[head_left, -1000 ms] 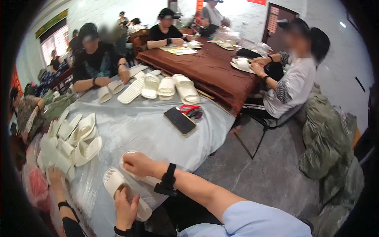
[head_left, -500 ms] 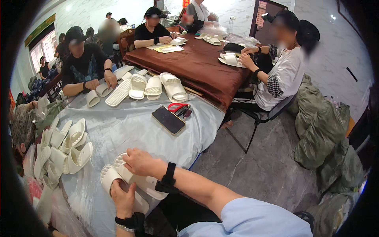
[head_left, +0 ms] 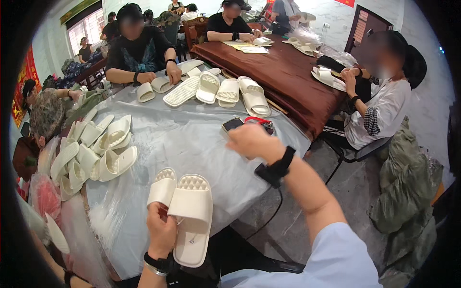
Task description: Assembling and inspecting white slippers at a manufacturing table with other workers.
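My left hand (head_left: 161, 229) grips a pair of cream slide slippers by their inner sides, low over the near edge of the table. The nearer slipper (head_left: 192, 204) shows its whole insole and wide strap; the other slipper (head_left: 162, 188) stands beside it, partly behind my fingers. Both have a quilted, bumpy footbed. Raised to the right, my right hand (head_left: 255, 142) is smeared by motion, and its fingers cannot be made out. It partly covers a phone (head_left: 232, 124) that lies by a red strap (head_left: 258, 120).
A pile of cream slippers (head_left: 89, 149) lies left on the plastic-covered table (head_left: 173, 139). More slippers (head_left: 209, 87) line its far side. Co-workers handle slippers around the brown-covered table (head_left: 269, 62). Green sacks (head_left: 403, 177) stand at the right, beyond a chair (head_left: 355, 156).
My right hand has left the slippers and swung up and away toward the phone. My left hand now holds the pair upright together. The whole view has shifted left.
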Motion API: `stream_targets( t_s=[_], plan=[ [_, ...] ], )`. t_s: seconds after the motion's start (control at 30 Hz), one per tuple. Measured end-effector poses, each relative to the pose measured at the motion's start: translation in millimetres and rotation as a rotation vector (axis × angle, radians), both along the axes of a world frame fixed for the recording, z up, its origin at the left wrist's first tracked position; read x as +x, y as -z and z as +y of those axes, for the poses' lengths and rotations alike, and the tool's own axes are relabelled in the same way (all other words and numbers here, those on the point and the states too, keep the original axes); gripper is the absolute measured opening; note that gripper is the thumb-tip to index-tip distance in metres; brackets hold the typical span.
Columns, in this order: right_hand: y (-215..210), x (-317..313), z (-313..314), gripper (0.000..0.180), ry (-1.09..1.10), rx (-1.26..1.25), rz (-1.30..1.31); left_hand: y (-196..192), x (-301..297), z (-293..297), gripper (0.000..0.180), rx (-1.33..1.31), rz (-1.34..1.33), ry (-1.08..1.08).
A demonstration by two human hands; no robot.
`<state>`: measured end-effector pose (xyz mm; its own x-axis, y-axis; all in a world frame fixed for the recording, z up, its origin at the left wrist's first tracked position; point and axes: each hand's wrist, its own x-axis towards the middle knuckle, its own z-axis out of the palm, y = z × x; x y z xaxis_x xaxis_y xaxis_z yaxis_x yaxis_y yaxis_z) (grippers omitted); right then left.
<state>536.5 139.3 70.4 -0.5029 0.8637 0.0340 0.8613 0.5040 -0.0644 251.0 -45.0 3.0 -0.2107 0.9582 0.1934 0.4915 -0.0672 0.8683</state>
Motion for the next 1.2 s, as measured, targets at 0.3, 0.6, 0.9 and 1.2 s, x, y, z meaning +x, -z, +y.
stream_targets(
  t_s=[0.3, 0.6, 0.9, 1.2],
  plan=[
    [12, 113, 97, 0.036, 0.415, 0.13, -0.119, -57, -82, 46, 0.03, 0.183, -0.197, -0.022],
    [35, 103, 176, 0.061, 0.266, 0.22, -0.055, -87, -351, 128, 0.033, 0.186, -0.103, -0.409],
    [42, 97, 201, 0.067, 0.451, 0.118, -0.012, 24, -413, 153, 0.048, 0.191, -0.138, -0.396],
    [32, 109, 179, 0.018, 0.3, 0.672, -0.038, -36, -255, 102, 0.036, 0.226, 0.312, -0.453]
  ],
)
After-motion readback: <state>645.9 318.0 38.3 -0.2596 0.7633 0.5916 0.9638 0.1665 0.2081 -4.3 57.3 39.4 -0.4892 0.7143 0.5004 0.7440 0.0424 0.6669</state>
